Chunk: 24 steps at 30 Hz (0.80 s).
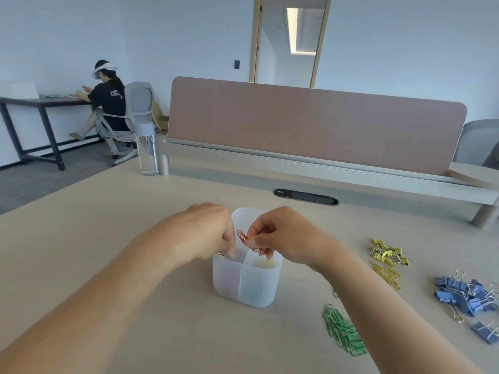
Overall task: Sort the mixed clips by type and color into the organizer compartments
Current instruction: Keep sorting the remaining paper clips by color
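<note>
Two grips at one organizer point(248, 282): my right grip point(286, 236) pinches a few red paper clips point(241, 235) above its rim; my left grip point(210, 230) dips into the near-left compartment, and I cannot tell whether it holds anything. Four heaps lie to the right on the counter point(108, 238): yellow binder clips point(387, 252), yellow paper clips point(387, 275), green paper clips point(344, 332), blue binder clips point(464, 295).

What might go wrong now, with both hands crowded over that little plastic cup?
1. The red paper clips dangle in a tangle from the right hand, above where the compartments of the organizer meet; some may drop into the wrong one.
2. The left hand has fingers inside the organizer; pulling out could tip it.
3. The right forearm passes close by the green paper clips and might scatter them.
</note>
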Available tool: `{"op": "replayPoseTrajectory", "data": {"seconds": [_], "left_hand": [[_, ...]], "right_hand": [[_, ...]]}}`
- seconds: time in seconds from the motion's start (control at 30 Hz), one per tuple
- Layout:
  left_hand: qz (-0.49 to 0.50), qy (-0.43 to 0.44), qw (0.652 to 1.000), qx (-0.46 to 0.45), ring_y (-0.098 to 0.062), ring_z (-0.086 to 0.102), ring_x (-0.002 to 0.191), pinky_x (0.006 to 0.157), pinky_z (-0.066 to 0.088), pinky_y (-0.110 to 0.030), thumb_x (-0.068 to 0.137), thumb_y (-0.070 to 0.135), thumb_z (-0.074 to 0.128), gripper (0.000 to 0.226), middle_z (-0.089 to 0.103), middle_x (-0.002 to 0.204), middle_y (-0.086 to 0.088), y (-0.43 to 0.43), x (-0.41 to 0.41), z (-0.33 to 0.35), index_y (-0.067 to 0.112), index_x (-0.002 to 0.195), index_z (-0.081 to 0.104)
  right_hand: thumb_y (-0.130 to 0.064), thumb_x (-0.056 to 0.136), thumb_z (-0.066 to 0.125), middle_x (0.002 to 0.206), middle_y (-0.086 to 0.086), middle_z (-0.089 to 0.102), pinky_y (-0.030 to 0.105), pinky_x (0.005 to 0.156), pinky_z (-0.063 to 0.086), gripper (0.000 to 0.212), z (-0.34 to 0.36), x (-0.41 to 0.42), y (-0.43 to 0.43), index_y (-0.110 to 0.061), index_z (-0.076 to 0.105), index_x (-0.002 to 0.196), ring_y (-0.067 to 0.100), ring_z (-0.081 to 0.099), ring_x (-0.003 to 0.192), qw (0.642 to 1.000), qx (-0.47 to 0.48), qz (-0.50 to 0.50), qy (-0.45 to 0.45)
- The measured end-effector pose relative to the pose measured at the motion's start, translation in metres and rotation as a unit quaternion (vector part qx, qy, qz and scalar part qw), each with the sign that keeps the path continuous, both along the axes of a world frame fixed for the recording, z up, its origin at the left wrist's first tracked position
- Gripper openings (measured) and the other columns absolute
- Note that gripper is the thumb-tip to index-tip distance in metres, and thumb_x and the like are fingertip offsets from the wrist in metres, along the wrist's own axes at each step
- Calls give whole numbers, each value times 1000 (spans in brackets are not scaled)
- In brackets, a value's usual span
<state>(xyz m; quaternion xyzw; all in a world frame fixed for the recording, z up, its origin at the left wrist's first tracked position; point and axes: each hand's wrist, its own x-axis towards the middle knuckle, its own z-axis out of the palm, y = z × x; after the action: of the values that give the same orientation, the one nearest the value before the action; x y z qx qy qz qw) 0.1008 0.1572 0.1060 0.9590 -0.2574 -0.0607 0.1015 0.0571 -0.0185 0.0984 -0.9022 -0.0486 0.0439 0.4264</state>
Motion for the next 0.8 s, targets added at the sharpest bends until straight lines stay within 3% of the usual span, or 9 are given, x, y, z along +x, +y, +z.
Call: {"op": "replayPoseTrajectory", "data": {"seconds": [0.07, 0.13, 0.23, 0.3, 0.4, 0.53, 0.63, 0.73, 0.8], "left_hand": [[6, 9, 1000, -7, -15, 60, 93, 78, 52, -29, 85, 33, 72, 6, 64, 95, 11, 2, 1, 0, 36, 86, 76], [28, 4, 999, -31, -14, 61, 79, 63, 50, -22, 82, 33, 76, 2, 66, 93, 9, 3, 0, 5, 32, 84, 76], [74, -5, 993, -87, -11, 53, 61, 42, 33, -17, 68, 36, 87, 24, 62, 87, 9, 4, -3, 8, 25, 80, 70], [74, 5, 994, -81, -7, 56, 71, 46, 35, -18, 66, 36, 88, 27, 60, 93, 11, 3, -5, 8, 28, 84, 71], [78, 17, 996, -44, -20, 65, 85, 52, 39, -19, 70, 35, 86, 13, 66, 96, 5, 2, -4, 6, 30, 75, 75], [74, 9, 997, -18, -25, 64, 91, 61, 44, -23, 72, 38, 84, 23, 62, 93, 1, 5, 2, 2, 38, 57, 67], [83, -26, 996, 13, -25, 58, 96, 70, 45, -27, 79, 31, 78, 28, 54, 96, 1, 6, 1, 1, 41, 57, 63], [92, -44, 994, 42, -25, 56, 90, 70, 45, -27, 86, 20, 69, 19, 45, 99, 2, 5, -2, 3, 38, 81, 73], [95, -48, 993, 47, -24, 58, 93, 74, 50, -29, 85, 15, 66, 31, 49, 99, 2, 6, -2, 3, 43, 73, 71]], "right_hand": [[-14, 84, 70, 68, 1, 67, 27, 69, 50, 8, 1, 2, 3, -13, 69, 76, 8, 58, 56, 999, -50, 12, 9], [-15, 84, 70, 67, -1, 66, 26, 68, 49, 10, 3, 3, 8, -17, 68, 75, 6, 59, 55, 996, -82, 22, 12], [-17, 85, 69, 65, -3, 65, 19, 63, 47, 11, 3, 6, 18, -17, 67, 74, 6, 58, 55, 993, -110, 30, 16], [-15, 84, 70, 63, -5, 63, 20, 64, 50, 13, 1, 7, 25, -19, 66, 72, 6, 57, 52, 993, -114, 25, 8], [-10, 78, 72, 63, -3, 67, 17, 60, 51, 9, -2, 9, 29, -17, 73, 73, 4, 58, 47, 994, -105, -3, -18], [-8, 74, 75, 72, 7, 74, 28, 59, 59, 8, -3, 10, 32, -15, 75, 76, 20, 70, 63, 998, -52, -33, -34], [-10, 73, 76, 65, -2, 71, 18, 47, 50, 11, -7, 12, 35, -21, 72, 70, 13, 66, 55, 995, -55, -50, -61], [-19, 75, 75, 70, -7, 73, 24, 60, 55, 13, -15, 14, 37, -26, 69, 66, 6, 63, 58, 994, -55, -64, -73], [-23, 82, 71, 75, -7, 75, 31, 74, 58, 13, -22, 15, 39, -26, 69, 70, 8, 68, 76, 994, -54, -63, -64]]}}
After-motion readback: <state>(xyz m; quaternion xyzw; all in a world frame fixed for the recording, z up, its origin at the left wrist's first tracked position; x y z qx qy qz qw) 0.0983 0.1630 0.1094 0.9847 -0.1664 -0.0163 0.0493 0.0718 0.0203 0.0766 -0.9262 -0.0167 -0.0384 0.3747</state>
